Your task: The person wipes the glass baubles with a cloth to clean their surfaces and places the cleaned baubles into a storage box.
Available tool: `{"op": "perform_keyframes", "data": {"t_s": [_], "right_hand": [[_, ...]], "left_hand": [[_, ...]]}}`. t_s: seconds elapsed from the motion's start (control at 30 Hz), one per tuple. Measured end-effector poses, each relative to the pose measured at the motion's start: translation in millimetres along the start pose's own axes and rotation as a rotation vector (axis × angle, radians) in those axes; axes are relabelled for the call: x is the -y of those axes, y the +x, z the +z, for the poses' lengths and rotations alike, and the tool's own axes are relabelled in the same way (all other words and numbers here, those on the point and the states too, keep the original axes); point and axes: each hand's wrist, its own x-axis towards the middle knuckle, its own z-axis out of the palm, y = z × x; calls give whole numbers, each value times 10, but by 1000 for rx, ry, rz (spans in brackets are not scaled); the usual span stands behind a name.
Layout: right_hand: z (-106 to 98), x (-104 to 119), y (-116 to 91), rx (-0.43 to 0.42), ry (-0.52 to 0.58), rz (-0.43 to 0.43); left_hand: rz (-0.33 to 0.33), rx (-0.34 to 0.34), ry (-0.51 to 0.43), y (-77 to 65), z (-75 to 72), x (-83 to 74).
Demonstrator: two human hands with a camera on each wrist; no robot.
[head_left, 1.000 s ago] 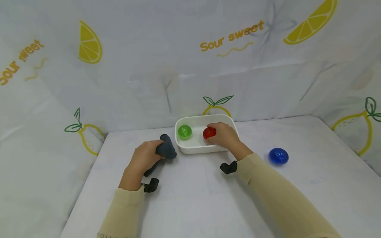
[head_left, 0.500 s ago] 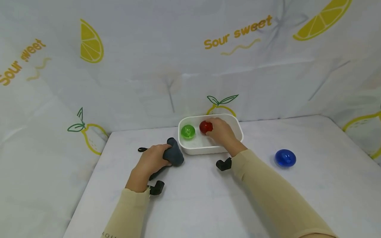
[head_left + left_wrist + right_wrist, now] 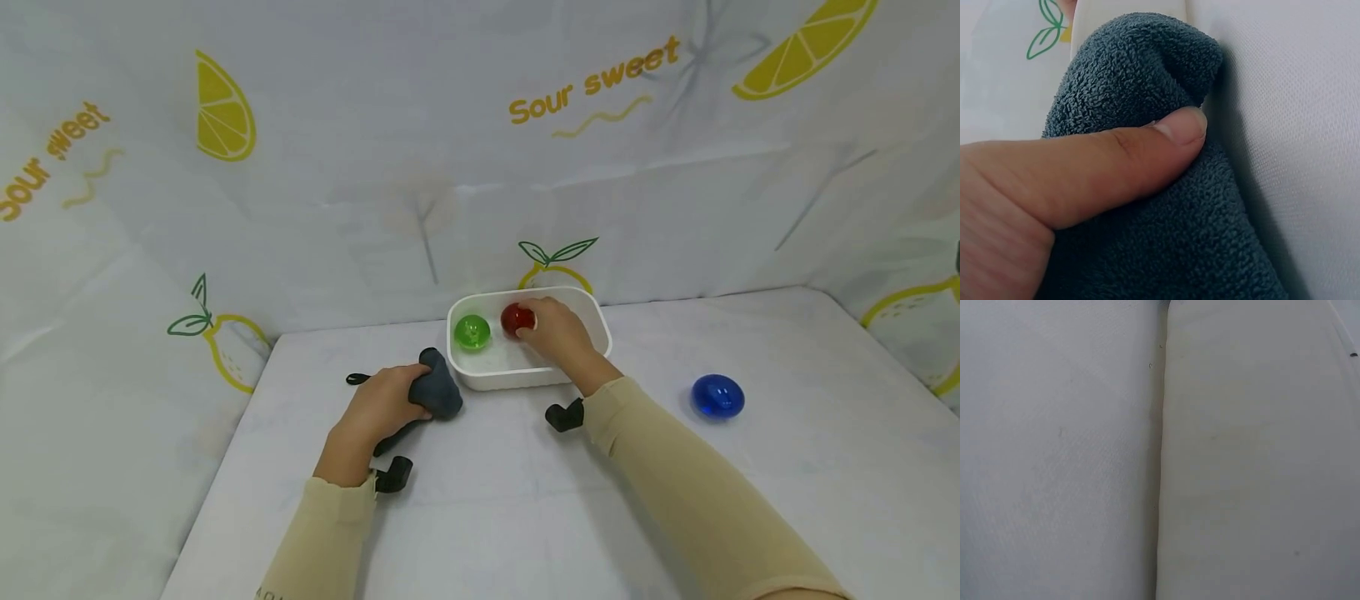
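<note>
My left hand [image 3: 381, 407] grips a dark blue-grey terry towel [image 3: 438, 392] at the left front corner of a white tray [image 3: 517, 382]. In the left wrist view the thumb presses across the bunched towel [image 3: 1147, 75]. Reaching over the tray's front right side, my right hand [image 3: 561, 333] holds a shiny red ball [image 3: 514, 320] between thumb and fingers, inside the tray. A clear green ball [image 3: 472, 332] lies to its left. The right wrist view has only the tray's outer wall [image 3: 1260, 456] and the white cloth; hand and ball are out of it.
A blue ball [image 3: 717, 397] lies on the white-covered table [image 3: 495, 517], right of the tray. The towel's black hanging loop [image 3: 357, 378] sticks out behind my left hand. Directly behind the tray rises a white curtain [image 3: 352, 250] with lemon prints.
The red ball, in my right hand, has shifted left and back inside the tray, closer to the green ball. My left hand and the towel have come slightly nearer the tray.
</note>
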Motion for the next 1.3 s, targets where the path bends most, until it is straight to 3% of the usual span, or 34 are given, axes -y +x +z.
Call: {"op": "perform_keyframes", "data": {"t_s": [0.27,0.43,0.63,0.77,1.0,1.3], "right_hand": [[-242,-4,-153,-6,-8,-21],[-577,-147,-342,-18,-42,-73],[-1141,-598,-804,19,-78,-11],[-1348,-1039,-1134,97,-143,60],[-1363,-1592,-1582,209,-181,126],[-1269,-1714,-1731,207,-179,172]], "left_hand": [[-7,22,-11,-2,-24,6],[-16,56,-26,-15,-20,-1],[-17,112,-21,-18,-47,-53],[-12,109,-4,-28,-76,-62],[-14,68,2,-43,-65,-6],[-5,63,-8,-70,-42,-9]]}}
